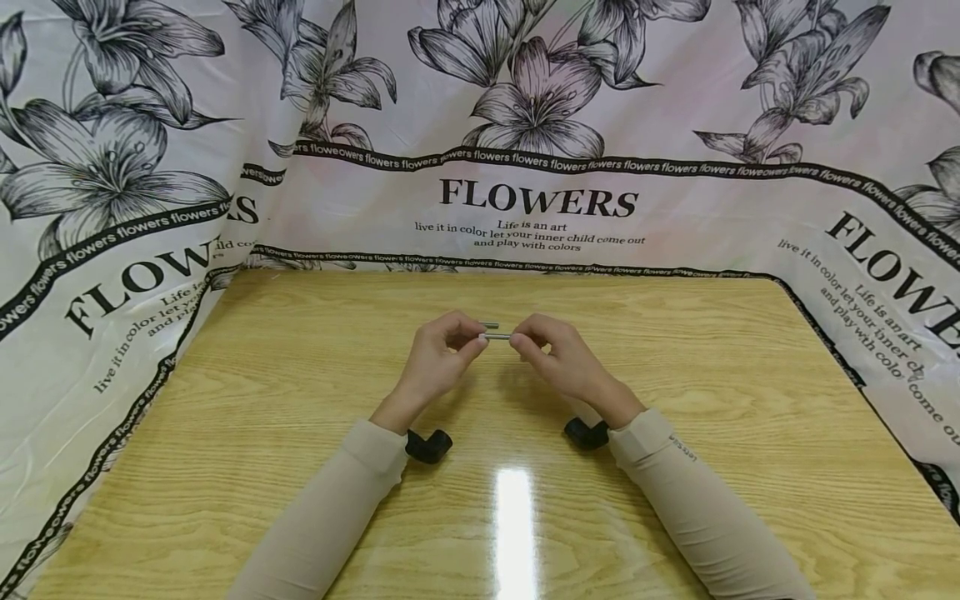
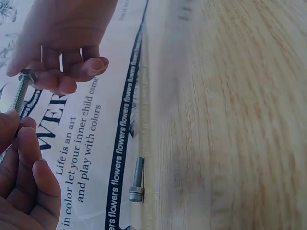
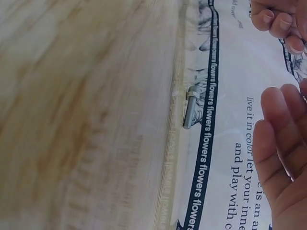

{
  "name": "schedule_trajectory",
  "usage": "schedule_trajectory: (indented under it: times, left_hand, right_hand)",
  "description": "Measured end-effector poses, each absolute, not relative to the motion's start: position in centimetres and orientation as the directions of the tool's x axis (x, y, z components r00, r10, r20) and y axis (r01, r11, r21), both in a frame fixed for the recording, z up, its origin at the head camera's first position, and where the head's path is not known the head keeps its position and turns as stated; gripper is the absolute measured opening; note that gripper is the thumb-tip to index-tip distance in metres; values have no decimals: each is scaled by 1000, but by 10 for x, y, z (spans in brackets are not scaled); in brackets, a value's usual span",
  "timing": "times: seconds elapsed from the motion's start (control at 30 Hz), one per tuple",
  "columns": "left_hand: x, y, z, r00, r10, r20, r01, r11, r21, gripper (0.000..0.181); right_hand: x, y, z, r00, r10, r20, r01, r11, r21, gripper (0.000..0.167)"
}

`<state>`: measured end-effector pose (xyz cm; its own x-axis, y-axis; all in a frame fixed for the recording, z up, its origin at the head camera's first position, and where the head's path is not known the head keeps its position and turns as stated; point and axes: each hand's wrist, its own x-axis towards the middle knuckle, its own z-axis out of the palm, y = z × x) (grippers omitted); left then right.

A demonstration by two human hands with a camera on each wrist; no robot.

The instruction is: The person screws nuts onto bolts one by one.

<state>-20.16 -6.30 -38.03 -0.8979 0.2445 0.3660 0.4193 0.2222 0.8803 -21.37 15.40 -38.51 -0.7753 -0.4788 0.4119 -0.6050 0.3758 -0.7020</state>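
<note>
A threaded metal bolt (image 1: 498, 337) is held level in the air between the two hands. Its left part is pinched by thumb and fingers of the left hand (image 1: 442, 354). At the other end sits a hex nut (image 2: 27, 76), which the thumb and fingertips of the right hand (image 1: 558, 354) pinch. A second bolt (image 2: 138, 179), with a nut close to its head, lies on the table behind the hands. From the head its near end is hidden by the left hand; the right wrist view shows this lying bolt (image 3: 191, 108) whole, but not the held one.
The wood-grain table (image 1: 300, 358) is bordered at the back and sides by a white flower-printed curtain (image 1: 540, 208). Black wrist mounts (image 1: 429, 447) stick out from both beige sleeves (image 1: 330, 500). Glare (image 1: 514, 525) marks the front of the table.
</note>
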Motion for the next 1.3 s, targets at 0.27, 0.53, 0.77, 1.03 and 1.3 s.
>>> schedule_trajectory:
  times: [0.27, 0.53, 0.77, 1.03, 1.3]
  left_hand:
    - [-202, -64, -381, -900, 237, 366, 418, 231, 879, 7]
    - [-203, -64, -382, -897, 242, 369, 423, 228, 877, 7]
    - [-201, -63, -380, -897, 251, 364, 420, 224, 879, 7]
    - [-202, -63, -379, -897, 249, 364, 419, 224, 880, 8]
    - [-203, -64, -381, -896, 240, 375, 427, 224, 876, 9]
  right_hand:
    - [-213, 154, -386, -795, -469, 386, -577, 386, -720, 21]
    - [-213, 154, -387, -770, -467, 435, -610, 337, -717, 21]
    - [-213, 154, -387, -769, -473, 431, -613, 354, -706, 6]
    - [-213, 154, -385, -779, -488, 394, -594, 375, -712, 13]
    - [-212, 153, -385, -791, -462, 401, -580, 361, -730, 31]
